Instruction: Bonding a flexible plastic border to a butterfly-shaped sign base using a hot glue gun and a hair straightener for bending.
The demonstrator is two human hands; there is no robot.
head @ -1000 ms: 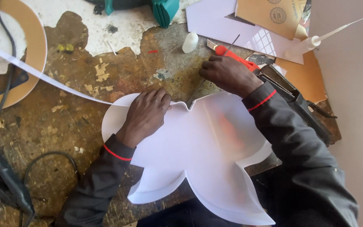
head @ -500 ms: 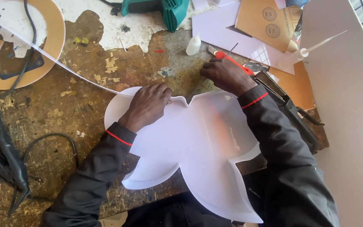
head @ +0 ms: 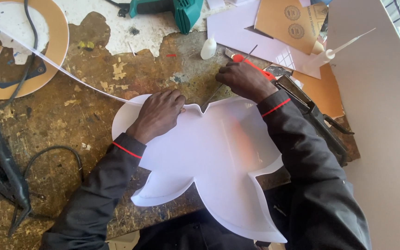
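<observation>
A: Fingers of the left hand (head: pixel 159 112) are lying spread and flat, pressing down on the white cut-out sheet (head: pixel 209 157); they are holding nothing, only pinning it to the desk (head: pixel 61 120).

B: And the right hand (head: pixel 244 78)?

A: Its fingers are curling closed around a red-handled knife (head: pixel 251 65), with the thin blade reaching down from the fingers to the notch in the sheet's upper edge, between the two hands.

B: Where is the sheet lying?

A: It is spreading out below both hands, lobed like a big petal shape, its lower lobes hanging past the desk's near edge over the person's lap. A long thin white strip (head: pixel 47 60) is running away from just left of the left fingers, up toward the far left corner.

B: What is sitting beyond the right fingers?

A: A small white glue bottle (head: pixel 208 47) is standing just above and left of them, and a teal power tool (head: pixel 172 9) is lying farther off beyond that. A brown card (head: pixel 290 23) is resting on white paper up to the right, and a white nozzle (head: pixel 334 51) is pointing away to the right.

B: And off to the left of the left fingers?

A: A tan ring-shaped board (head: pixel 59 41) is lying well apart at the far left, with black cables (head: pixel 5 162) trailing along the desk's left side.
</observation>
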